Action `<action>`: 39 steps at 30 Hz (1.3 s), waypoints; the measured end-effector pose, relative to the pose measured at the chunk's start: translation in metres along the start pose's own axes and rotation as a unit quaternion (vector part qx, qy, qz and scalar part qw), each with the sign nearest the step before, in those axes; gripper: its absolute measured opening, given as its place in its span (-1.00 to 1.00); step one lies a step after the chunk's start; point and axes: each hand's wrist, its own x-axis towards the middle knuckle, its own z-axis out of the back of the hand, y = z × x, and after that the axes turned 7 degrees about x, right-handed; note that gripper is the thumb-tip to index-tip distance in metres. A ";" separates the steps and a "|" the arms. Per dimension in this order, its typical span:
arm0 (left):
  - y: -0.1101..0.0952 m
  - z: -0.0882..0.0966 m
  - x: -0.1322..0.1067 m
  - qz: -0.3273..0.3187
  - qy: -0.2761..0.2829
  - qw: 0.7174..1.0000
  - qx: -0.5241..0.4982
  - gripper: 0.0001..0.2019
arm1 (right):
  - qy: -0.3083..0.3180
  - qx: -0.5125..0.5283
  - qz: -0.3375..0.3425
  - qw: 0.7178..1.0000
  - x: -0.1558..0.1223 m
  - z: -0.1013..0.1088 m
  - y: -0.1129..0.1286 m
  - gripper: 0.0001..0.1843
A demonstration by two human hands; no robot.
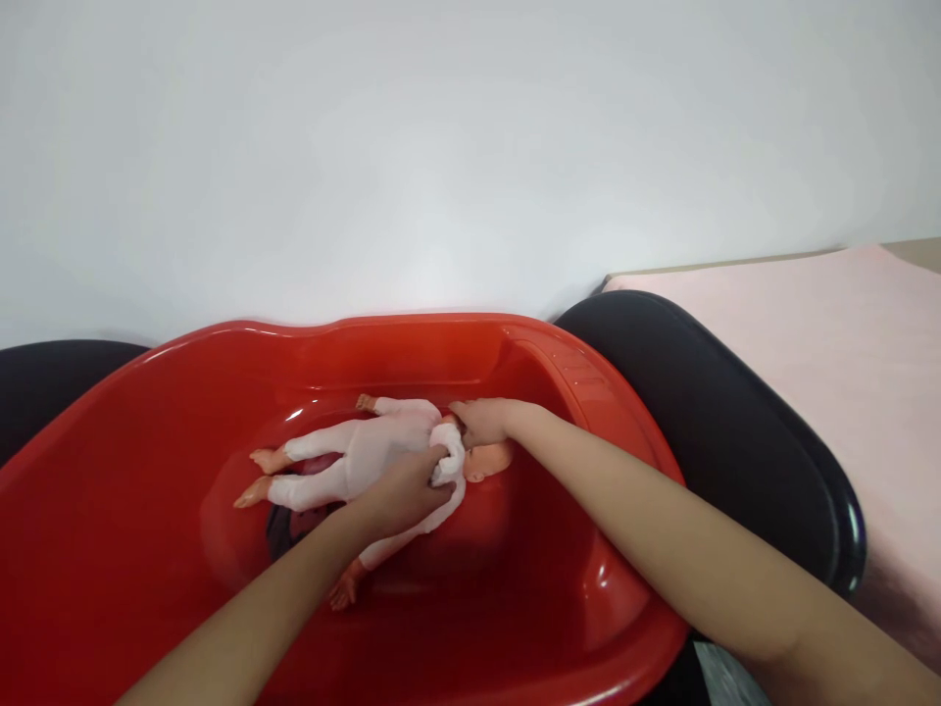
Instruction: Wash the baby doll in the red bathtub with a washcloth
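- Doll lies in the red tub, around the centre of the frame, front of its clothed body toward the viewer.
- Key relation: white cloth at the doll's neck sits between the two hands, at the fingertips of the left hand, which reaches in from the lower left. Right hand comes in from the right, at the upper side of the neck and head.
- Left fingers curled, nearly closed, white cloth pinched between thumb and fingers.
- Right fingers bent down against the neck area; tips hidden, cannot tell whether they grip anything.
- Both hands near the neck; left the closer to the chest, right the closer to the head.
- Doll's long axis runs roughly level across the frame: head toward the right, feet toward the left, legs slightly parted.
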 end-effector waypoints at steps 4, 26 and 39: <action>-0.013 -0.010 -0.003 -0.100 -0.025 0.992 0.078 -0.84 | -0.009 -0.006 0.017 1.000 0.006 -0.004 -0.006 -0.31; -0.012 -0.033 -0.002 -0.171 0.093 0.938 0.286 -0.76 | 0.014 -0.033 0.005 0.999 -0.004 0.004 0.003 -0.24; 0.010 -0.013 0.010 0.175 -0.109 0.971 0.123 -0.86 | 0.023 -0.012 0.009 1.000 0.000 0.005 0.000 -0.44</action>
